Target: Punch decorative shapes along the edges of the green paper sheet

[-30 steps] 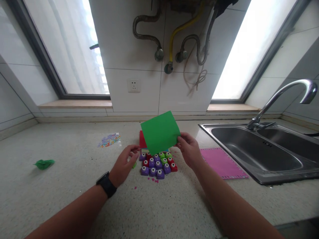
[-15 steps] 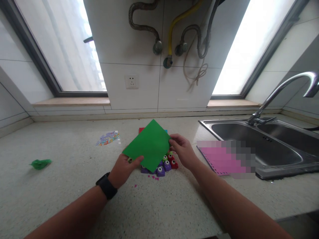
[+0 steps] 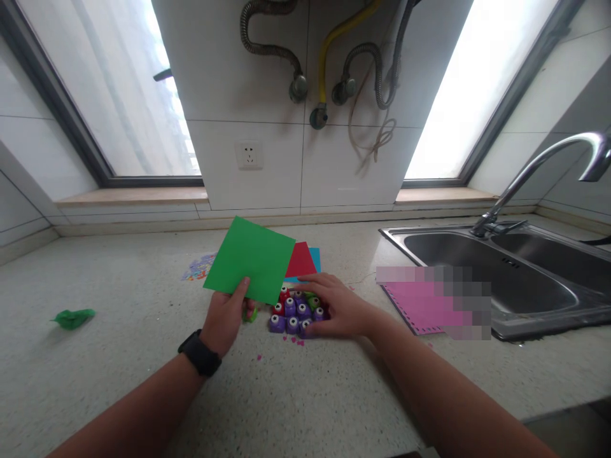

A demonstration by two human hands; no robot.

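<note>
My left hand (image 3: pixel 224 318) pinches the near edge of a green paper sheet (image 3: pixel 251 259) and holds it tilted above the counter. My right hand (image 3: pixel 334 308) lies over a cluster of small purple, red and green paper punches (image 3: pixel 291 312) on the counter, fingers spread on top of them; whether it grips one I cannot tell. A red sheet (image 3: pixel 300 259) and a blue sheet (image 3: pixel 315 257) lie flat just behind the punches.
A steel sink (image 3: pixel 506 280) with a curved faucet (image 3: pixel 539 172) fills the right side. A pink sheet (image 3: pixel 410 305) lies beside it. Colourful confetti (image 3: pixel 195 268) and a crumpled green scrap (image 3: pixel 71 317) lie on the speckled counter (image 3: pixel 143 356) at left.
The green sheet passed from my right hand to my left and moved left. My right hand let go and dropped onto the punches. The red and blue sheets are now uncovered.
</note>
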